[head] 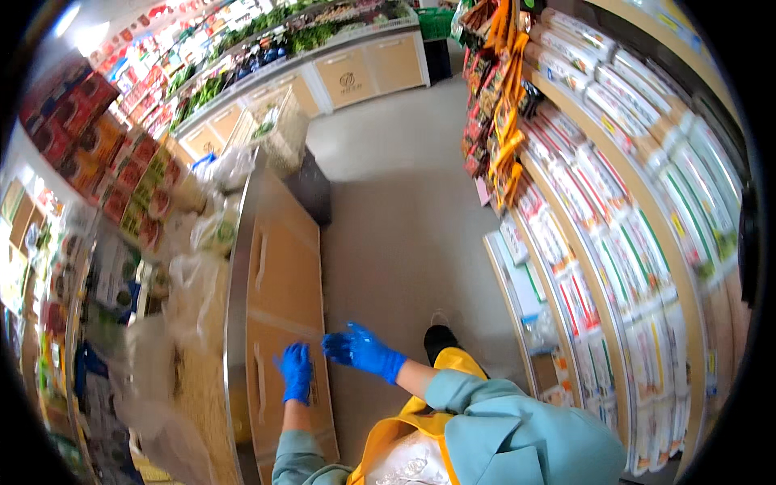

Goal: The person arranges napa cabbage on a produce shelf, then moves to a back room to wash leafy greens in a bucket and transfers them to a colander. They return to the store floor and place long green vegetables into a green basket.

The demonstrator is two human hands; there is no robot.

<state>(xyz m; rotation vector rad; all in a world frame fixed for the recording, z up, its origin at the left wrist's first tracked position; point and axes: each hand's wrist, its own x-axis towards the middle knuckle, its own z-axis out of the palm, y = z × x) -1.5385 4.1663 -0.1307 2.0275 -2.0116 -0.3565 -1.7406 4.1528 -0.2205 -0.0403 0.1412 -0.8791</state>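
My left hand [296, 373], in a blue disposable glove, hangs in front of the wooden cabinet doors [282, 242] of a counter and holds nothing. A little to its right, my right hand [362, 351] wears the same kind of glove, its fingers stretched towards the left one over the grey floor [394, 254]. A small gap parts the two hands. Below them shows the yellow apron [376, 445] that I wear. On the counter to my left lie thin clear plastic bags [197, 297], beside a yellowish board-like surface [203, 400].
Shelves of white packets [618, 206] line the aisle's right side, with hanging snack packets [485, 115] at the far end. A dark bin [312, 191] stands past the counter below a pale crate [279, 130]. Vegetable displays [309, 36] cross the back. Stacked red boxes [73, 115] rise at left.
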